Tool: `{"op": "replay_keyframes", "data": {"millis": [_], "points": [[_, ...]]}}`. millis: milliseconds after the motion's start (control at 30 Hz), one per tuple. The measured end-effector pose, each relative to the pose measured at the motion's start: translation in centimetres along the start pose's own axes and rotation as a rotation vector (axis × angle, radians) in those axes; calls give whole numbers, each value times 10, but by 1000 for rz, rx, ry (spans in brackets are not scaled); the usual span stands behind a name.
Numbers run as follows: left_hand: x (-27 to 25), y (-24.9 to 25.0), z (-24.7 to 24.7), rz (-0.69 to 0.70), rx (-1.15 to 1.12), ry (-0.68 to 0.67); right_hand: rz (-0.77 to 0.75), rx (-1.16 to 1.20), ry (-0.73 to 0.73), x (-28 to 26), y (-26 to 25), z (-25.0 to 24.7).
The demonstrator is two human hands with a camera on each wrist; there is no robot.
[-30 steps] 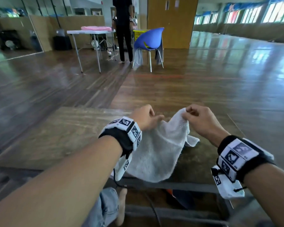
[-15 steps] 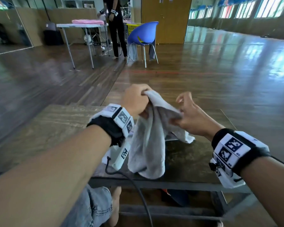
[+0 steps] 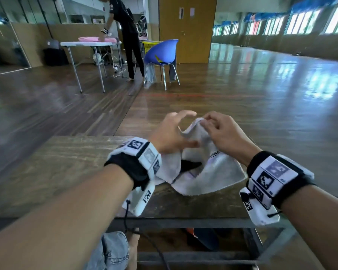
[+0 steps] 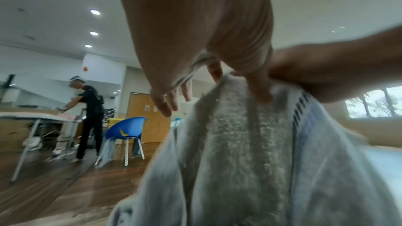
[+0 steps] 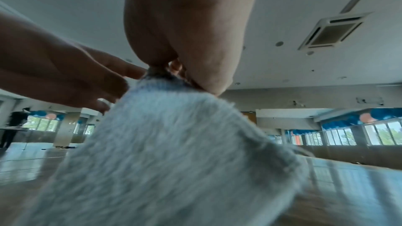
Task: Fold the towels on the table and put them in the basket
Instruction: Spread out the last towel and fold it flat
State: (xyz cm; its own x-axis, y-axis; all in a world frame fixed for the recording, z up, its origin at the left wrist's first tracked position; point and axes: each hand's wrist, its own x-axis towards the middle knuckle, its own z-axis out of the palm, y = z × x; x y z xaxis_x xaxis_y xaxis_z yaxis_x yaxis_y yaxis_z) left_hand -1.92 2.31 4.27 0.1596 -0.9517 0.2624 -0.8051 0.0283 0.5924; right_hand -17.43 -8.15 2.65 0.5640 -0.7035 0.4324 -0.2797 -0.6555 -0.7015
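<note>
A white-grey towel [image 3: 213, 172] hangs between my hands above the dark wooden table [image 3: 66, 172], its lower part bunched on the tabletop. My right hand [image 3: 205, 121] pinches the towel's top corner, fingers curled; the right wrist view shows the pinch [image 5: 174, 71] with the towel [image 5: 163, 143] falling below it. My left hand [image 3: 183, 129] is just to the left with fingers spread and straight. In the left wrist view its thumb [image 4: 259, 90] lies on the towel [image 4: 239, 161] and a hem runs across the palm. No basket shows near me.
The table's near edge [image 3: 183, 221] is a metal frame, with a dark and orange object [image 3: 195, 234] beneath. Far back, a person [image 3: 129, 36] works at a white folding table [image 3: 86, 43] beside a blue chair [image 3: 162, 53] and a yellow basket [image 3: 149, 45].
The left hand gripped the bunched towel half a second ago; its fingers have since spread. The right hand has taken the top corner in a pinch. Both hands sit closer together.
</note>
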Motion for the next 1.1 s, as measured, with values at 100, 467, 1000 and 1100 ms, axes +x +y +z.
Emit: {"op": "replay_keyframes", "data": {"millis": [100, 467, 1000, 1100], "points": [[2, 10, 9, 8, 54, 66, -11, 112, 9, 1, -12, 7], [-2, 12, -32, -143, 141, 378, 154, 3, -29, -40, 12, -11], [-30, 40, -22, 152, 27, 123, 91, 348, 34, -49, -36, 7], [-30, 36, -23, 30, -82, 149, 61, 413, 117, -57, -34, 8]]}}
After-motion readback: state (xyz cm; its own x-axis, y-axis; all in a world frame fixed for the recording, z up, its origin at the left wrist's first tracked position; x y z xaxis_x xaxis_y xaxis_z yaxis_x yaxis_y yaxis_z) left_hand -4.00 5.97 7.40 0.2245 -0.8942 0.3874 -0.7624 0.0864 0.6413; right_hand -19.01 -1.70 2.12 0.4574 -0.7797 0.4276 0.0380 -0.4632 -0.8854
